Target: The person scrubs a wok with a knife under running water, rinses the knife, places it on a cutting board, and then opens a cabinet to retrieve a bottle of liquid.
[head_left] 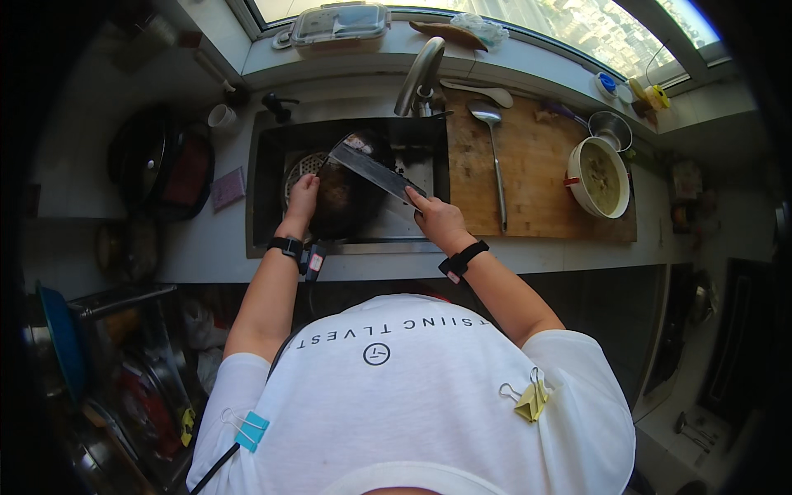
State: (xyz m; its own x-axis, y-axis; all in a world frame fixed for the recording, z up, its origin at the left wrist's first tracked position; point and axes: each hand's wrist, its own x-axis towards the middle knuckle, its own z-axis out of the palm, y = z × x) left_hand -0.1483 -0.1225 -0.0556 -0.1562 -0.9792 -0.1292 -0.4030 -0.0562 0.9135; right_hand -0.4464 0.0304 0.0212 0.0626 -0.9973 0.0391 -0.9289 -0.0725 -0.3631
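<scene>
My right hand (437, 216) grips the handle of a broad cleaver (375, 169), its blade stretched left across the sink (266, 198). A dark wok (346, 202) sits in the sink under the blade. My left hand (303, 196) rests on the wok's left rim, fingers curled onto it. A curved steel tap (419, 76) stands behind the sink, above the wok.
A wooden cutting board (540, 177) lies right of the sink with a steel ladle (493, 144) on it. A white bowl of broth (601, 177) sits at the board's right end. A lidded container (340, 23) rests on the windowsill. A black pan (161, 165) and a cup (221, 116) stand at left.
</scene>
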